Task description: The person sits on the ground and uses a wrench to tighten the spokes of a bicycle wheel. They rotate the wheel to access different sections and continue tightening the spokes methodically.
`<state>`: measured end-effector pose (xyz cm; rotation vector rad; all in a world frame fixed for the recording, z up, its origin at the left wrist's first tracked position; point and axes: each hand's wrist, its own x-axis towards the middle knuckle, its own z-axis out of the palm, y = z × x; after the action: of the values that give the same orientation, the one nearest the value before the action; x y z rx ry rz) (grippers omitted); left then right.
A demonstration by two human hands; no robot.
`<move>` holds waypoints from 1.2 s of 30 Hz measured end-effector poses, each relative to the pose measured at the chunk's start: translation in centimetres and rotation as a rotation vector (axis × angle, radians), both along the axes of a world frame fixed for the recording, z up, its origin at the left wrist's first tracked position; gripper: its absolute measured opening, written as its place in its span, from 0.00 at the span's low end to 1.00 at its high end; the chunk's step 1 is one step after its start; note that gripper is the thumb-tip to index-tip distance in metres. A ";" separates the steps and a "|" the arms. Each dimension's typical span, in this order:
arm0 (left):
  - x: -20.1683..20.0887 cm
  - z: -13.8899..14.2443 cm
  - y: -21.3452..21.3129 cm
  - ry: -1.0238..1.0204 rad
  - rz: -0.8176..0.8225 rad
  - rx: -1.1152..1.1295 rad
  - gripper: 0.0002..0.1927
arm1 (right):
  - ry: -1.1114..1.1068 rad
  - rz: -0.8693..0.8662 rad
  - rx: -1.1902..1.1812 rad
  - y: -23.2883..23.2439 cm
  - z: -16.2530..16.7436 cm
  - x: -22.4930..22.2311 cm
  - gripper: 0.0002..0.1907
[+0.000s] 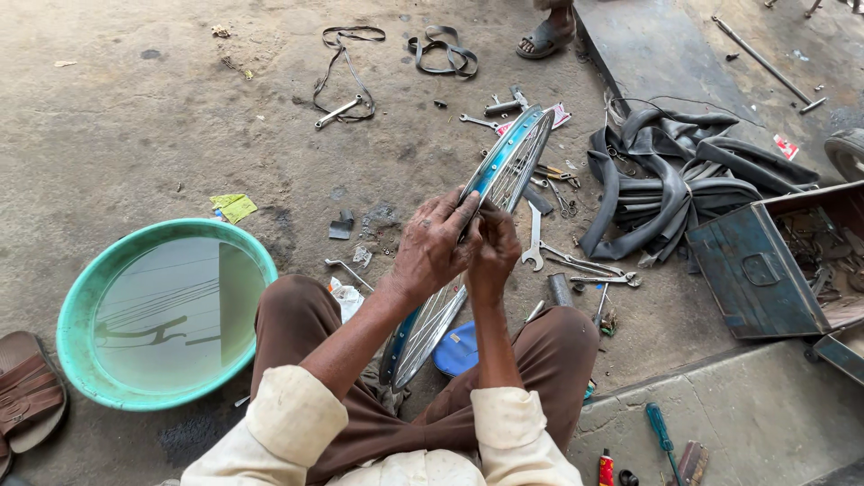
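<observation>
A bare bicycle wheel (490,193), with a blue rim and thin steel spokes, is held upright between the knees of a person seated on the floor, its far edge tilted away and its lower part hidden behind the legs. No tyre or tube is seen on the rim. The left hand (432,247) is curled over the rim's upper edge, fingers pressed against the metal. The right hand (493,256) is closed just beside it, fingertips pinched together at the rim; whether a small part or tool is pinched there cannot be told.

As a judgement, the wheel has already been stripped and the work at the rim is under way at one spot only; the rest of the rim appears untouched, and nothing has been refitted.

Around the wheel, spanners (533,238) and other small tools are scattered on the concrete floor (135,135). A heap of black inner tubes (666,184) lies to the right, next to an open metal toolbox (765,270). A green basin (162,310) filled with water stands to the left, near a sandal (27,391). A blue-handled screwdriver (661,436) rests on a raised step at lower right.
</observation>
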<state>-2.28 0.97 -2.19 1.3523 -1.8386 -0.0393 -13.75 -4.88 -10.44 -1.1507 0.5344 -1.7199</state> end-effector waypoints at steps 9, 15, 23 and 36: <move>0.5 -2.4 4.0 -0.083 0.021 -0.152 0.39 | 0.294 -0.116 -0.032 2.5 -0.1 -3.2 0.09; 0.5 -2.2 1.5 0.066 0.000 -0.093 0.28 | 0.218 0.023 -0.068 1.5 -2.7 -1.7 0.17; 0.7 -0.1 0.2 0.031 -0.033 -0.185 0.24 | 0.128 0.079 0.028 -1.2 -2.1 -2.1 0.13; -0.8 0.9 -3.3 0.060 -0.099 -0.070 0.26 | -0.160 0.361 0.088 -4.1 1.0 -3.4 0.10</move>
<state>-3.13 -2.28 -1.29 1.1996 -1.8384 -0.0655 -17.19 -9.00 -9.40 -0.9694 0.2802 -1.4450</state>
